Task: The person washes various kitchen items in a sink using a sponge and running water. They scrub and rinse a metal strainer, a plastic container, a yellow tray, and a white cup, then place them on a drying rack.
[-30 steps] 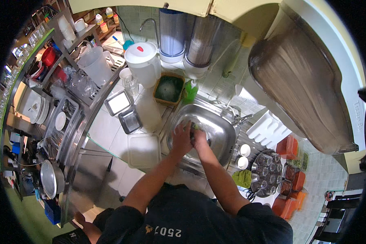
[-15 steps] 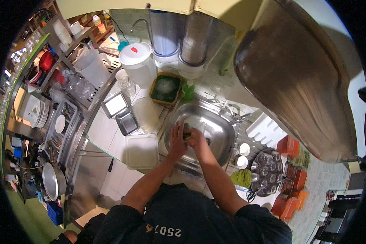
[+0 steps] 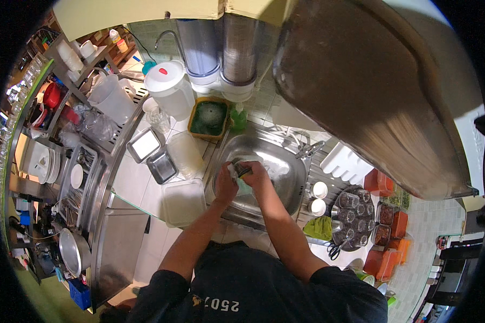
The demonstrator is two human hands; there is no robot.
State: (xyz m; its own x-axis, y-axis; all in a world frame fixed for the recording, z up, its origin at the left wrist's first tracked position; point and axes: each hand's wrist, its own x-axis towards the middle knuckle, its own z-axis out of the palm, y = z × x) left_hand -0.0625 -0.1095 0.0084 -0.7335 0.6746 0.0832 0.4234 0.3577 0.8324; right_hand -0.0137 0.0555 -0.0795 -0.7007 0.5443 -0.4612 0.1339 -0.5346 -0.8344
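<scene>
Both my hands meet above the left half of the steel sink [image 3: 302,180]. My right hand [image 3: 255,175] is closed on a small dark green and yellow sponge [image 3: 243,171], mostly covered by its fingers. Close against it, my left hand [image 3: 226,184] curls around a pale, translucent piece [image 3: 244,189] that shows below and between the hands. Its exact kind is hard to make out. Behind the sink's left corner stands a yellow-rimmed tub [image 3: 208,135] of dark green, foamy water, beside a green soap bottle [image 3: 238,116].
Left of the sink lie a pale lid [image 3: 183,202], translucent containers [image 3: 185,154] and small metal trays [image 3: 162,166]. White cups [image 3: 317,206], a green cloth [image 3: 318,228] and a round tray of glasses [image 3: 354,215] stand right. A large brown-grey panel [image 3: 361,102] overhangs the upper right.
My left hand's fingers, stretched out before, are now curled. The pale piece has come into sight below the hands. The whole view has shifted slightly.
</scene>
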